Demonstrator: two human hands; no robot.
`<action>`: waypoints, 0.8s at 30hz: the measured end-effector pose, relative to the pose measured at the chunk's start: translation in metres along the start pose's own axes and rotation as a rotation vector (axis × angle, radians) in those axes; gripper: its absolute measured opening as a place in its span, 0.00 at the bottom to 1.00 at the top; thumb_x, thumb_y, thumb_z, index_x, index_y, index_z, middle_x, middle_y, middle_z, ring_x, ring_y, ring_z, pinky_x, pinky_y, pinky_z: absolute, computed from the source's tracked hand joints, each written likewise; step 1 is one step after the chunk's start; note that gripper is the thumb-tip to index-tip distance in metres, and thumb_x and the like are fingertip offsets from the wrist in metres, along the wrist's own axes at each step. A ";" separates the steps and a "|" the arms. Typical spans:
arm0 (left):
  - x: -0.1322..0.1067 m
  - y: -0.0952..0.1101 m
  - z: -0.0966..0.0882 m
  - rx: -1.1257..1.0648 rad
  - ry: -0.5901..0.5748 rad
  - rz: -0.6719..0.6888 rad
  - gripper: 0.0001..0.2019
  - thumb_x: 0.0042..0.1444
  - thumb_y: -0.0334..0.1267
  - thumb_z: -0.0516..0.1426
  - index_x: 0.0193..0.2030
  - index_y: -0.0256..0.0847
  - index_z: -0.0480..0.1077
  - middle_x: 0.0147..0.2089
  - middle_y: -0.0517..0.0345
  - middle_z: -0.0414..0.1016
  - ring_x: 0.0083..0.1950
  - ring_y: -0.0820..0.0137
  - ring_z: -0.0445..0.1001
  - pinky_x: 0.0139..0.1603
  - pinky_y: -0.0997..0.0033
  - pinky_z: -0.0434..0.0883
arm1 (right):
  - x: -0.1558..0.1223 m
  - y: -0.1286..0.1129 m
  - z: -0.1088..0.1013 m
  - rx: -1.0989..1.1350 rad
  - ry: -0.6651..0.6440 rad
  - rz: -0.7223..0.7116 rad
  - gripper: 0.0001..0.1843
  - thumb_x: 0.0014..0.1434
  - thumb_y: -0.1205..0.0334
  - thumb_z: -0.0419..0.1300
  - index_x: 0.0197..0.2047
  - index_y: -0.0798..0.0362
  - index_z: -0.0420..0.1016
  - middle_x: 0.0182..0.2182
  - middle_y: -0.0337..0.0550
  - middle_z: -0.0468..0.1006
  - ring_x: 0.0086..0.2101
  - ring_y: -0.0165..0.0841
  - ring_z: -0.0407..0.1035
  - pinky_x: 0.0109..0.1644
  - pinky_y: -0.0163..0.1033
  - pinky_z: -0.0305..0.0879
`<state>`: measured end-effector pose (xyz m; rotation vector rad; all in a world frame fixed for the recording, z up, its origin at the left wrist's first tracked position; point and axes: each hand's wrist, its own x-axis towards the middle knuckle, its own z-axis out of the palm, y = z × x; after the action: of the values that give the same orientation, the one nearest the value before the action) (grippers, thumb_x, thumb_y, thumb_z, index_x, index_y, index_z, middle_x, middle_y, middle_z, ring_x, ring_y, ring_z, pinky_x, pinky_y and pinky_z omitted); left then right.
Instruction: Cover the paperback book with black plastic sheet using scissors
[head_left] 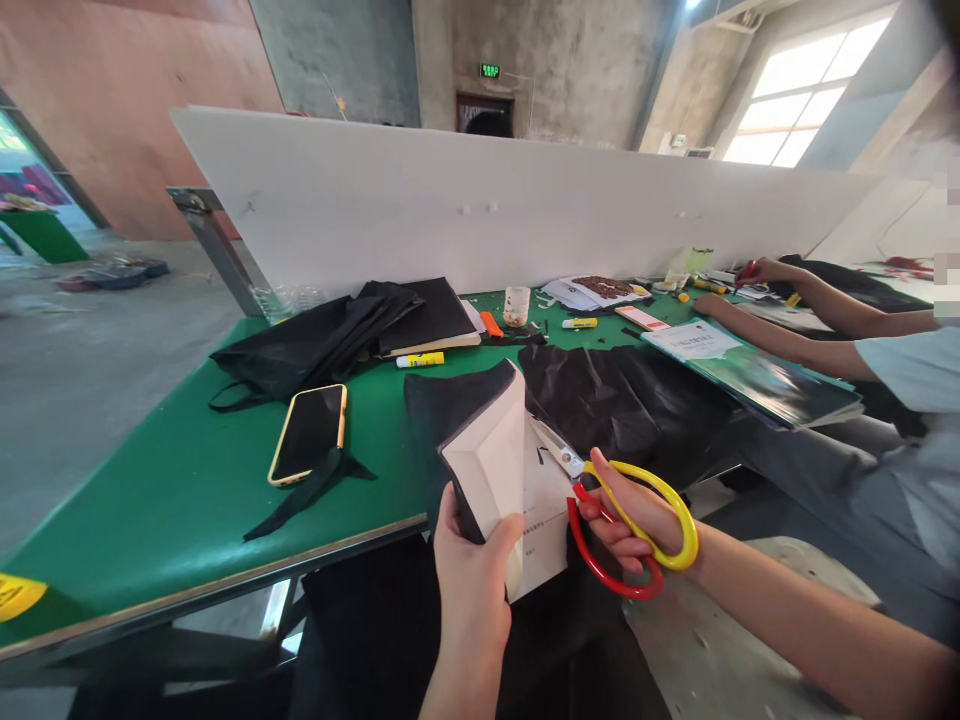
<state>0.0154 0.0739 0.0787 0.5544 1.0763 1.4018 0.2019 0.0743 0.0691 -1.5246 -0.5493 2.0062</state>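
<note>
My left hand [474, 570] grips a book [501, 470] partly wrapped in black fabric, held tilted above the front edge of the green table [187, 500]. My right hand [630, 520] holds scissors [637, 530] with one yellow and one red handle loop; the blades [555, 450] point left and touch the book's pale page. Black fabric [622, 400] is spread on the table just behind the book.
A phone in a yellow case [309, 432] lies on the table to the left, with a black strip [300, 495] below it. Black bags and a dark book [345, 330] sit behind. Glue sticks [420, 360], a jar [516, 305] and papers lie farther back. Another person's arms [795, 310] work at right. A white divider [487, 210] runs along the back.
</note>
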 end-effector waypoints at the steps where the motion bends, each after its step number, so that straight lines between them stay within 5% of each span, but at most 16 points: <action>1: 0.000 0.000 0.000 0.005 0.003 -0.001 0.23 0.33 0.29 0.61 0.42 0.39 0.69 0.34 0.55 0.77 0.33 0.63 0.75 0.31 0.69 0.71 | -0.001 0.000 0.000 -0.003 0.002 -0.016 0.35 0.51 0.26 0.41 0.24 0.54 0.60 0.12 0.29 0.51 0.10 0.19 0.42 0.11 0.28 0.52; 11: 0.003 -0.002 -0.007 0.029 -0.021 -0.054 0.27 0.36 0.28 0.62 0.47 0.40 0.67 0.39 0.52 0.77 0.36 0.62 0.76 0.33 0.67 0.72 | -0.031 -0.004 0.007 0.226 -0.175 -0.230 0.35 0.55 0.30 0.35 0.36 0.54 0.63 0.22 0.34 0.57 0.18 0.22 0.48 0.19 0.29 0.47; 17: 0.004 -0.003 -0.007 0.020 -0.045 -0.048 0.24 0.37 0.27 0.62 0.45 0.40 0.67 0.38 0.53 0.77 0.36 0.63 0.76 0.32 0.68 0.72 | -0.031 0.005 0.003 0.223 -0.332 -0.080 0.37 0.51 0.26 0.37 0.34 0.53 0.63 0.24 0.35 0.58 0.19 0.23 0.48 0.20 0.30 0.46; 24: 0.002 -0.001 -0.004 0.011 -0.008 -0.046 0.23 0.36 0.27 0.62 0.43 0.39 0.68 0.34 0.55 0.77 0.33 0.64 0.75 0.31 0.68 0.73 | -0.014 0.004 0.008 0.192 -0.313 0.058 0.37 0.51 0.26 0.37 0.31 0.54 0.62 0.22 0.34 0.56 0.18 0.22 0.46 0.21 0.29 0.49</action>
<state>0.0119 0.0750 0.0753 0.5404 1.0843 1.3533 0.1968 0.0625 0.0793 -1.1335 -0.4216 2.2876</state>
